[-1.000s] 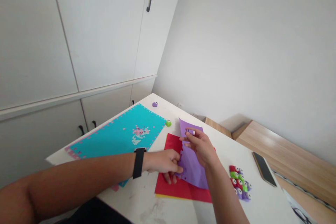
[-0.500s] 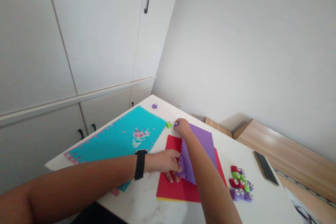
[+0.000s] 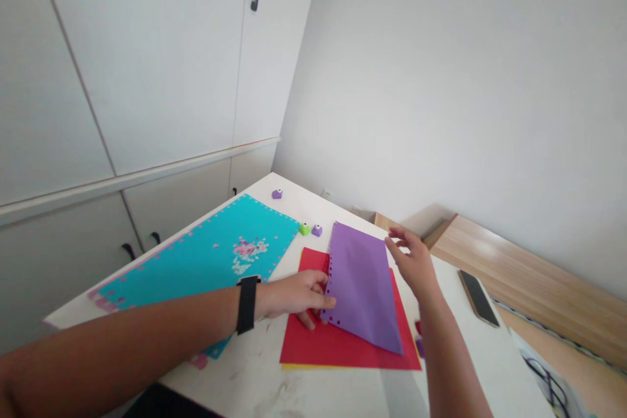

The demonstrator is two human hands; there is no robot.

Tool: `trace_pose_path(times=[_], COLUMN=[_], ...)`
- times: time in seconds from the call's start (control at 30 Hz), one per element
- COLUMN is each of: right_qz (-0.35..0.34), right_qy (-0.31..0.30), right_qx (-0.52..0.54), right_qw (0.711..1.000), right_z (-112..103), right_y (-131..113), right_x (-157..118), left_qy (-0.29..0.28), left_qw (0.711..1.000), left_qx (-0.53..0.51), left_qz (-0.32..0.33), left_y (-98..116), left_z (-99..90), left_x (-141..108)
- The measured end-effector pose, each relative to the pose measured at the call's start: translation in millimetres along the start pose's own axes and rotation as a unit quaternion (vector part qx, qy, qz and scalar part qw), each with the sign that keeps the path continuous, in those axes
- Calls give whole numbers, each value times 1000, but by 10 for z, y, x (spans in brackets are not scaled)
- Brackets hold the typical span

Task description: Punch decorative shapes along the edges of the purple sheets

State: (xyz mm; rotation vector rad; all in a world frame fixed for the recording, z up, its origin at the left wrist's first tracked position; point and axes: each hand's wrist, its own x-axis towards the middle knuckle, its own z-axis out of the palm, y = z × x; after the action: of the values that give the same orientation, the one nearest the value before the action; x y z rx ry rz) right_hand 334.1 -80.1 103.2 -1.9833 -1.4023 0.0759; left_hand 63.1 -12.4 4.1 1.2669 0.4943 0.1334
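A purple sheet of paper (image 3: pixel 365 274), with small punched holes along its left and lower edges, lies over a red sheet (image 3: pixel 313 347). My left hand (image 3: pixel 306 297) pinches its left edge, thumb on top and fingers underneath. At the sheet's upper right corner is my right hand (image 3: pixel 414 260), fingers apart and nothing in it; whether the thumb touches the corner I cannot tell. Beyond the purple sheet's upper left corner stand a small green paper punch (image 3: pixel 304 229) and a purple paper punch (image 3: pixel 317 230), side by side. A strip of yellow paper (image 3: pixel 304 367) shows beneath the red.
On the left lies a blue sheet (image 3: pixel 196 274) with punched edges and a pile of pink and white paper bits (image 3: pixel 249 249). Another purple punch (image 3: pixel 277 194) stands at the far corner. A phone (image 3: pixel 479 298) rests on the right. My right forearm mostly hides several punches.
My right hand has let go of the purple punch beside the green one and moved right to the sheet's far corner. The purple sheet lies flatter. My left hand still grips its edge.
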Motion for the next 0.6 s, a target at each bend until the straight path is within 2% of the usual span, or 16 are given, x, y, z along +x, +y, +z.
trace_pose_path(times=[0.1, 0.2, 0.3, 0.4, 0.6], right_qz=[61, 110, 153, 166, 170], right_qy=[48, 34, 2, -8, 45], right_qx=[-53, -92, -140, -162, -152], right_qw=[996, 989, 978, 973, 972], right_z=[-497, -726, -719, -596, -446], right_y=[400, 738, 997, 1157, 1227], right_x=[-466, -978, -1420, -1702, -1822], left_qy=[10, -5, -1, 16, 50], left_qw=[1000, 1000, 999, 999, 997], left_qx=[7, 14, 25, 35, 45], left_qz=[6, 12, 20, 24, 31], left_y=[-36, -65, -73, -51, 68], left_z=[4, 13, 26, 37, 50], left_x=[16, 41, 60, 67, 25])
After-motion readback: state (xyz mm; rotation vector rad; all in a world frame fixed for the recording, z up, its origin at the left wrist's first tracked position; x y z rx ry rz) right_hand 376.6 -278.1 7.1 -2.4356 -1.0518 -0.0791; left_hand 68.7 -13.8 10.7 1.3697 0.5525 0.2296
